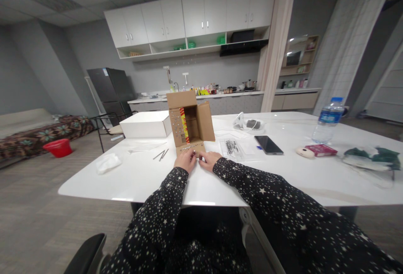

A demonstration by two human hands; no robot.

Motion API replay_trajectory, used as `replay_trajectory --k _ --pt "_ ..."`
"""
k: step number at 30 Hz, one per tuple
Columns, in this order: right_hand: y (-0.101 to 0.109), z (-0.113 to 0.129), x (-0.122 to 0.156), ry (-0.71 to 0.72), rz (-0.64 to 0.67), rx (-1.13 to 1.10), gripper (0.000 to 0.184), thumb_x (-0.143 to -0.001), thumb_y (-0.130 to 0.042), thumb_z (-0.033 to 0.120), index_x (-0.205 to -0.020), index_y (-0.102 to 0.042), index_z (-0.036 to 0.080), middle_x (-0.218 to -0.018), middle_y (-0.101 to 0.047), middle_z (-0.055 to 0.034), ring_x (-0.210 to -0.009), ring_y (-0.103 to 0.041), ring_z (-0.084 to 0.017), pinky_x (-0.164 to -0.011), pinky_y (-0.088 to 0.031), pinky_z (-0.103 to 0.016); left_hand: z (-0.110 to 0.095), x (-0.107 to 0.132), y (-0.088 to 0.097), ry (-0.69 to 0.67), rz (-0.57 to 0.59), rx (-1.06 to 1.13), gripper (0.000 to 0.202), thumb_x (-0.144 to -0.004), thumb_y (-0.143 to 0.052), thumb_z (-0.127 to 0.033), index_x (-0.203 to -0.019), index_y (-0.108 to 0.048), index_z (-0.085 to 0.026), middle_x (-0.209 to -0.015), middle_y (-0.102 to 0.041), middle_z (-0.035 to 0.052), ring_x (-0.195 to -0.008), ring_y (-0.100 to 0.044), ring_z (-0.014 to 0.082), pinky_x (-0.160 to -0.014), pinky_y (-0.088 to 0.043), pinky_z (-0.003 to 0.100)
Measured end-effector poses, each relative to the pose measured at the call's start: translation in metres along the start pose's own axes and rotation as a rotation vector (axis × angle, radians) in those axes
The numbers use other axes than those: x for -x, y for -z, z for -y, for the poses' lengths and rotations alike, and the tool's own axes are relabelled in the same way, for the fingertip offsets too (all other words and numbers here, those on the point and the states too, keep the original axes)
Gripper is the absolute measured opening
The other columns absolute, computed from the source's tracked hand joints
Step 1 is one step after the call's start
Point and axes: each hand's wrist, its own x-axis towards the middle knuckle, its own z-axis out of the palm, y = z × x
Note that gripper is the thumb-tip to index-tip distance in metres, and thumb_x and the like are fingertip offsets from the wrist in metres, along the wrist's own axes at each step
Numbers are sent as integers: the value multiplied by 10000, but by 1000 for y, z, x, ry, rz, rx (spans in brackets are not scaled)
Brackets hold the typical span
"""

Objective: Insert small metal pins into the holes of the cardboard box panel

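An open brown cardboard box (189,122) stands upright on the white table (151,177), with small metal pieces stuck on its flaps and a red and yellow strip inside. My left hand (185,160) and my right hand (208,160) rest on the table right at the box's lower front flap, fingers curled and pinched together at the flap's edge. What they pinch is too small to make out. Both arms wear dark star-patterned sleeves.
Two thin metal rods (161,154) lie left of the box, by a crumpled tissue (107,162) and a white box (146,124). To the right: a plastic bag of parts (233,148), a phone (268,144), a water bottle (328,120), a red pack (321,150).
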Motion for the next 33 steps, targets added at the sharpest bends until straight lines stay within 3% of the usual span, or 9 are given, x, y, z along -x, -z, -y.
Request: replay_trajectory --k 33 --pt "0 -1 1 -3 0 7 312 -855 -394 441 -1048 -572 273 -903 -663 -15 -804 -599 -181 -664 -381 -268 1 -1 -1 23 -23 43 196 -819 -450 -238 -941 -595 -188 -895 -665 62 -878 -591 201 -809 -450 324"
